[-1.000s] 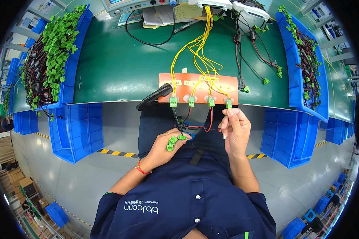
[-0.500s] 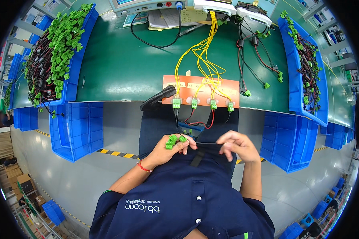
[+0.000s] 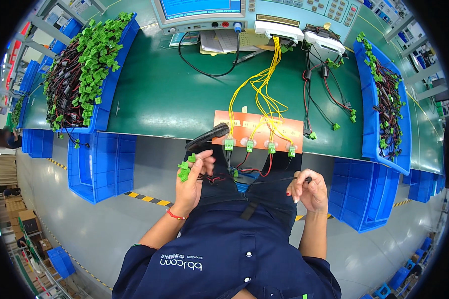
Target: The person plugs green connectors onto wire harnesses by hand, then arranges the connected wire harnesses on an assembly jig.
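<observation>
My left hand (image 3: 193, 185) is closed round a small bunch of green terminal connectors (image 3: 184, 172), with dark wires trailing off beside its fingers. A black cable (image 3: 284, 179) is pinched in my right hand (image 3: 310, 194), its dark thick end showing above the fingers. Between and beyond the hands, an orange board (image 3: 297, 128) lies at the bench's front edge. Several green connectors (image 3: 272, 148) sit along its near edge, with yellow wires (image 3: 276, 60) running to them from behind and red and black wires hanging down in front.
A black padded bar (image 3: 207, 136) juts out left of the board. Blue bins heaped with green-ended cables stand left (image 3: 110, 82) and right (image 3: 371, 89) on the green bench (image 3: 159, 94). A test instrument (image 3: 199, 20) is at the back. Lower blue bins (image 3: 102, 169) flank my legs.
My left hand has moved left and up with the green connectors, its fingers now pointing upward. My right hand has shifted right, and a dark cable end now shows above it. The view has tilted slightly.
</observation>
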Available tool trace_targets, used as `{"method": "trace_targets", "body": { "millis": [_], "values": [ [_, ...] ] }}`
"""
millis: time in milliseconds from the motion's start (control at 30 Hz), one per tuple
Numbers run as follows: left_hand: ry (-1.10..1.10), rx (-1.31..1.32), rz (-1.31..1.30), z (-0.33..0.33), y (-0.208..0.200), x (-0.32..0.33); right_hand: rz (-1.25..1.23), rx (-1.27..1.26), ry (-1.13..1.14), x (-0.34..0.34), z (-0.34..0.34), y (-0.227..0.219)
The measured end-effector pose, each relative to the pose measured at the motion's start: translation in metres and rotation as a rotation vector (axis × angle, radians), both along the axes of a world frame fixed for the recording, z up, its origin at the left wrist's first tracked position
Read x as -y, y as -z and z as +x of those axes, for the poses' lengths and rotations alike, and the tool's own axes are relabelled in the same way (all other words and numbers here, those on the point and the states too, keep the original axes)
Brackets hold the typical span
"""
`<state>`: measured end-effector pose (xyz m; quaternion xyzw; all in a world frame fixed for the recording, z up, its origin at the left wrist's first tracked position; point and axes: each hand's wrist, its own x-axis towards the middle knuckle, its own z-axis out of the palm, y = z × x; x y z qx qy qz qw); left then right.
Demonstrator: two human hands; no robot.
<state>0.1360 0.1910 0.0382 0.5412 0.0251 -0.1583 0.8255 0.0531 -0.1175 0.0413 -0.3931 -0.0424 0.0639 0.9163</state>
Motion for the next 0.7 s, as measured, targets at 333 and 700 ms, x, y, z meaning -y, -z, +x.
{"method": "trace_targets", "body": {
  "millis": [333,700],
  "values": [
    [0.311,-0.105,-0.159,0.013,-0.03,0.053,-1.058,0.086,0.092,0.001,0.012,-0.027],
    [0.362,-0.331,-0.297,-0.004,-0.035,0.046,-0.16,-0.257,-0.182,-0.051,0.029,-0.029]
  ]
}}
